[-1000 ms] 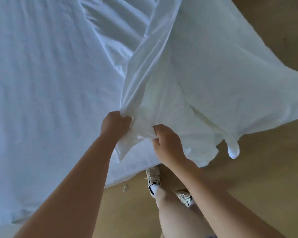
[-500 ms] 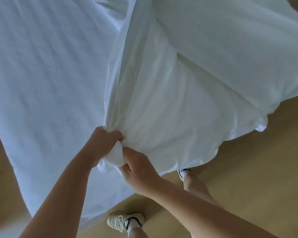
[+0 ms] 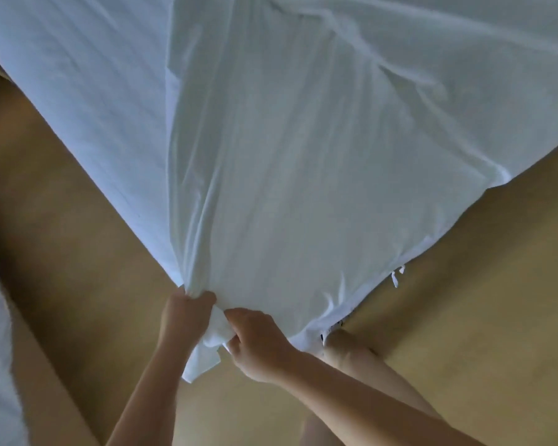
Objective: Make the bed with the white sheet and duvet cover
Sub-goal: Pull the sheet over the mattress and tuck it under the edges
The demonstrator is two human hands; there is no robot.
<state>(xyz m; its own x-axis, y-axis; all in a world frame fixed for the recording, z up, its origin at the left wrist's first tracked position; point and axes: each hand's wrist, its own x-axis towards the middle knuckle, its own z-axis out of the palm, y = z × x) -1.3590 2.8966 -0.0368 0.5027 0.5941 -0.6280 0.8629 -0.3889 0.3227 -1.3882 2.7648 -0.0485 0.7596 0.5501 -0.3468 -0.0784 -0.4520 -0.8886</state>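
Your left hand (image 3: 184,317) and right hand (image 3: 260,344) both clench one corner of the duvet cover (image 3: 287,188); its length runs straight away from your grip.

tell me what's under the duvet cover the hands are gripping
A bluish-white sheet shows from under the duvet cover along its left side, and a leg shows below its near edge. Anything beneath its middle is covered.

Smooth tan floor (image 3: 78,252) shows on both sides, darker at left.
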